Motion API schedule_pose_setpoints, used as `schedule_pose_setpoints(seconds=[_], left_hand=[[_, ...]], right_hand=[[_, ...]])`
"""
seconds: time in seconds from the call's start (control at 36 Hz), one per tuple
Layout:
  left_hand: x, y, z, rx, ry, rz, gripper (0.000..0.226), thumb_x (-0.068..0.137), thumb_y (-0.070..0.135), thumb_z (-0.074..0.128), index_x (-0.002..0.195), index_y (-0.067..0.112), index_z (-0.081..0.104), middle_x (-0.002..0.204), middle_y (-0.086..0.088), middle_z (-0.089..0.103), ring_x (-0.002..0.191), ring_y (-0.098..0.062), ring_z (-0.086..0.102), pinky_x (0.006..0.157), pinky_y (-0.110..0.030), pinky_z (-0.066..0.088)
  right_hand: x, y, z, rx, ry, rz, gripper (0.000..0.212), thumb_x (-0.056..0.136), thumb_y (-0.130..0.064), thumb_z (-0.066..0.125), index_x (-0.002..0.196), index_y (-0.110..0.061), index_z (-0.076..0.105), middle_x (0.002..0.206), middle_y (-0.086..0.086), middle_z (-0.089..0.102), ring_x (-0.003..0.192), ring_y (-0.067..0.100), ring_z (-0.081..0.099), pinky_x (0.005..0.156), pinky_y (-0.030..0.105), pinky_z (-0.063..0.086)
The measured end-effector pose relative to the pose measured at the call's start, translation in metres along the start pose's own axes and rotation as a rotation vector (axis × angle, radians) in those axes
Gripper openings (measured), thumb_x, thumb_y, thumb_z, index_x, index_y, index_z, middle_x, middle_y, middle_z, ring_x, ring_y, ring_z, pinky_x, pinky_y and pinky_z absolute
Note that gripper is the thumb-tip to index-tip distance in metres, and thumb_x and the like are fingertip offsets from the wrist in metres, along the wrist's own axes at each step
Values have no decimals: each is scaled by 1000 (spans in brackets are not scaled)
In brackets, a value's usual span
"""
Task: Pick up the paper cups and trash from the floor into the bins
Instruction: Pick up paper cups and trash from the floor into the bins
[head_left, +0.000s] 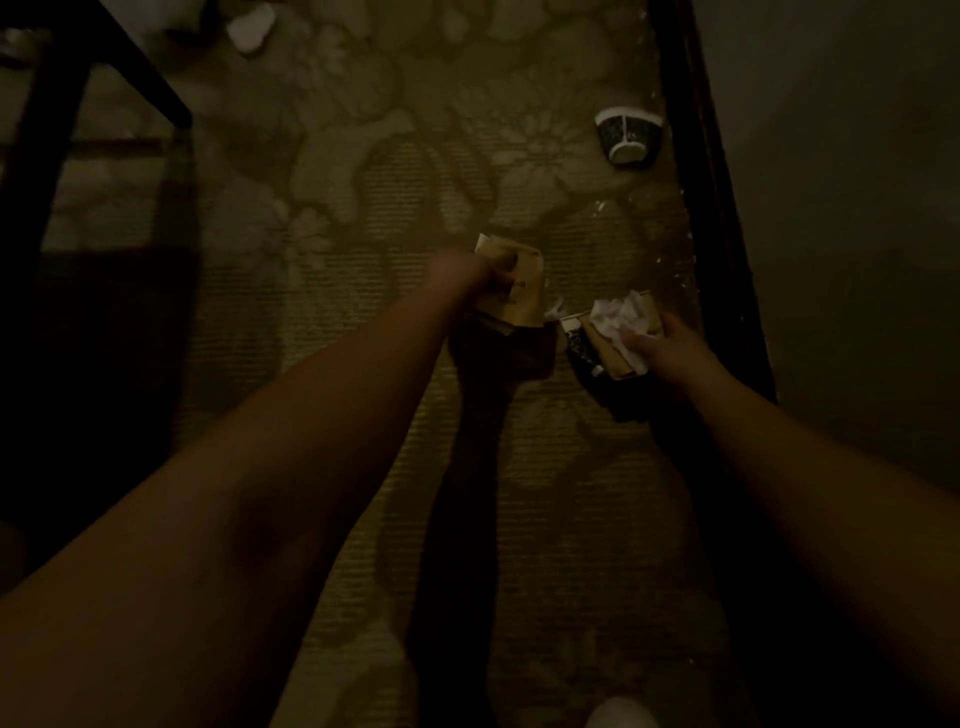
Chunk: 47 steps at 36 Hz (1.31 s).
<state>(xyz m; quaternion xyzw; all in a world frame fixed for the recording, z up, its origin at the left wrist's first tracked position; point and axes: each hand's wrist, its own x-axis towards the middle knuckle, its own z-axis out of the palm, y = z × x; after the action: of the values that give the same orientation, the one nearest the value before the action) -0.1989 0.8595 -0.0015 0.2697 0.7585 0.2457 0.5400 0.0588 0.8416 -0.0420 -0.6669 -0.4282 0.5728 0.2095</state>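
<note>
The scene is dim. My left hand (467, 273) grips a brown paper cup (519, 291) just above the patterned carpet, mid-frame. My right hand (665, 345) holds a stack of cups, a brown cup (605, 345) stuffed with crumpled white paper (626, 314) and a dark patterned cup (576, 343) beside it. Another dark patterned paper cup (628, 136) lies on its side on the carpet further ahead, by the dark baseboard. A white crumpled piece of trash (252, 26) lies at the top left.
A dark chair leg (150, 78) and frame stand at the upper left. A dark baseboard (711, 208) and wall run along the right. Small white crumbs dot the carpet (363, 234) near the baseboard. A pale shoe tip (621, 714) shows at the bottom.
</note>
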Motion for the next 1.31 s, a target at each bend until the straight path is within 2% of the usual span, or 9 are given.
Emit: schedule_pose_setpoints(seconds=[0.08,0.25,0.39,0.53,0.61,0.75,0.86,1.03,1.31], left_hand=[[5,5,4,24,30,-40,29,82,19,79,105,11,63,97,-5,62,87,-20,59,67,-33,52],[22,-2,12,-22,9,-54,24,82,22,80,90,8,62,107,-11,67,95,-23,63,93,-40,55],[31,-12,17,-13,-23,-46,27,84,21,77,104,13,61,91,-3,61,84,-20,60,86,-39,56],[33,-18,21,-61,-48,30,47,87,10,72,131,11,57,121,-11,64,97,-25,63,90,-43,56],[35,-23,19,-109,-45,35,50,85,10,74,132,13,57,114,-9,66,88,-22,64,81,-40,58],[31,-13,-16,-237,-25,2,37,79,11,80,113,15,66,101,-11,70,85,-23,68,63,-34,60],[15,24,-63,-387,-37,21,36,83,11,76,117,8,62,103,-11,70,89,-27,69,68,-40,62],[-34,85,-116,-502,-113,84,5,93,9,63,97,11,65,101,-11,69,86,-29,68,60,-34,59],[-45,160,-121,-623,-124,53,10,94,9,61,104,8,61,106,-12,69,89,-29,70,63,-38,60]], right_hand=[[3,-7,-2,-13,0,-27,45,96,-15,63,139,-7,50,124,7,60,90,11,61,58,16,48],[4,-13,1,-54,10,-69,44,95,-16,64,136,-7,51,115,5,59,82,7,57,55,11,47],[0,-12,0,-51,17,-42,46,94,-18,66,137,-11,50,115,3,59,91,12,60,67,21,46],[3,-19,-6,-96,41,-15,48,93,-23,68,137,-12,52,119,5,62,99,19,62,83,30,48],[5,-29,-7,-117,29,-27,51,91,-26,70,137,-13,53,125,5,63,104,22,64,90,35,51],[7,-59,-14,-94,47,-34,53,93,-27,68,141,-13,47,125,4,60,102,19,62,87,33,51],[-4,-100,-21,-68,87,-18,51,96,-19,64,142,-10,44,124,6,56,95,17,59,60,22,48],[-33,-174,-43,-101,84,-11,64,92,-20,70,147,-17,37,137,9,53,118,29,57,100,50,49],[21,-214,-41,64,65,138,67,80,-34,82,135,-6,56,126,16,65,110,32,65,99,52,51]])
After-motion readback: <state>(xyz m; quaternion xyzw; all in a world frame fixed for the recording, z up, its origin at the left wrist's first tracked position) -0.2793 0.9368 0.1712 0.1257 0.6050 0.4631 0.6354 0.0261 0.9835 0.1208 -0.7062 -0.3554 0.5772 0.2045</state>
